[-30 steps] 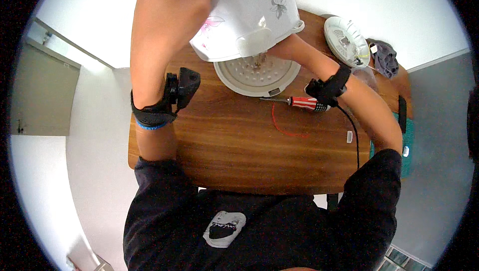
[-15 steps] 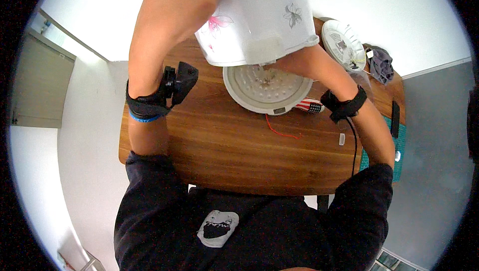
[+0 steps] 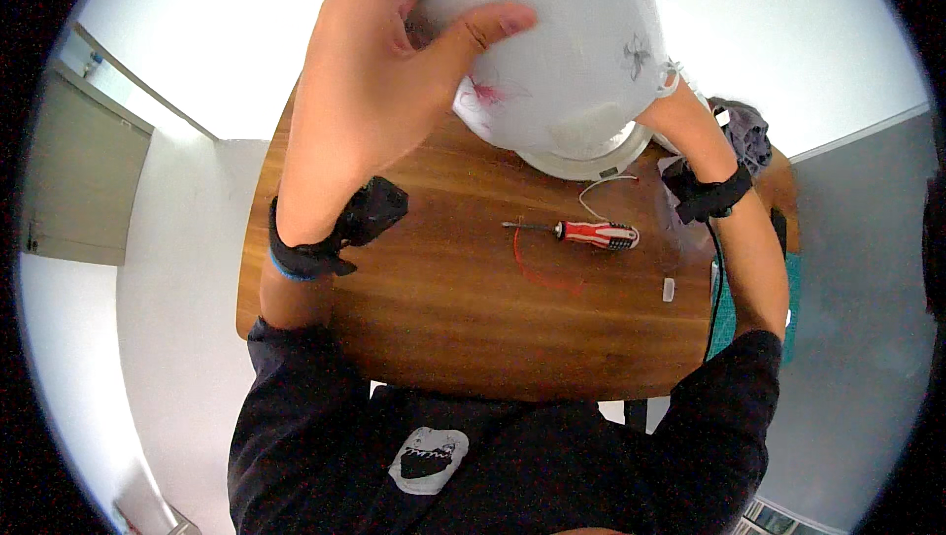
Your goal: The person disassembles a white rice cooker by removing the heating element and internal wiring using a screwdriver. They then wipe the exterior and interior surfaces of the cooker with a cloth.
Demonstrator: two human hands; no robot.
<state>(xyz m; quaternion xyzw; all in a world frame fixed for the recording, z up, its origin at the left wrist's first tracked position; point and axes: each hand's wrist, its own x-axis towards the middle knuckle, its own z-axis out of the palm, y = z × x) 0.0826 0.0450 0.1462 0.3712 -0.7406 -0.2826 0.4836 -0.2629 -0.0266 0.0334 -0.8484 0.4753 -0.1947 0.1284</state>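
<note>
A white, flower-patterned appliance housing (image 3: 562,52), which looks like a rice cooker's body, is tilted up over the far part of the table. My left hand (image 3: 384,72) is closed on its left side, the thumb pressed against the outer wall and the other fingers behind it. My right hand (image 3: 680,116) reaches behind the lower right edge, its fingers hidden by the housing. Below the housing, the rim of a round white part (image 3: 591,166) shows. Nearer to me lie a red-and-white-handled screwdriver (image 3: 599,234) and a thin red wire (image 3: 522,264).
A small whitish block (image 3: 668,290) lies on the wooden table (image 3: 463,318). At the right are a green cutting mat (image 3: 796,284) and a dark crumpled cloth (image 3: 751,136). A pale wire (image 3: 583,202) curves near the screwdriver. A white wall stands behind the table.
Both hands have shifted right with the housing, which has tilted. The round part has moved up and right, uncovering the screwdriver and the pale wire.
</note>
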